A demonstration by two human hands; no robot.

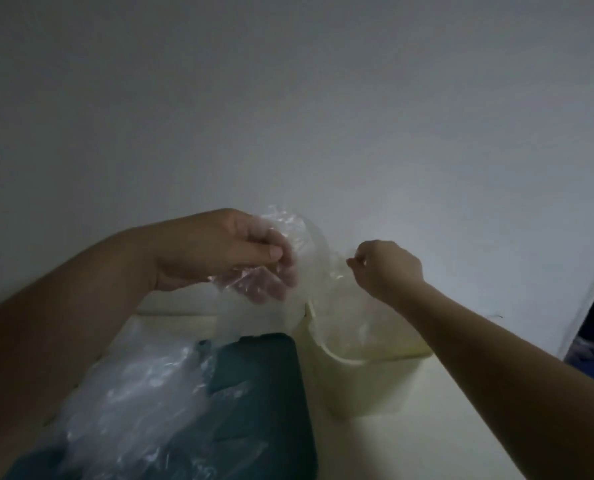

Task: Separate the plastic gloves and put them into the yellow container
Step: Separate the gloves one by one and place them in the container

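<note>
Gloves are what I'm working on, thin clear plastic ones that cling to each other. My left hand (233,251) is closed around a crumpled bunch of gloves (281,233), held up in the air above the back edge of the table (461,393). My right hand (389,265) is pinched shut, thumb against fingertip, on the edge of a single glove (337,282) that stretches between the two hands and drapes down toward the yellow container (368,382) just below. The film is so faint against the wall (323,98) that I can't tell exactly where one sheet ends and the next begins.

To do this step well, I think I should keep my left grip firm on the bunch and pull my right hand slowly out and away, so only the one sheet peels free. A quick tug would likely drag a second glove along, since static holds them together. If two come off together, I'd rub the edge between thumb and finger to split them before letting go.

The container sits right under my right hand, with what looks like pale plastic already lying inside it. Once the glove is free, I only need to lower it past the rim and release, pushing it down a little, because something this light may float or catch on the edge.

More loose plastic (132,393) lies heaped over a dark green tray (264,393) near my left forearm, so plenty seems left to do.
</note>
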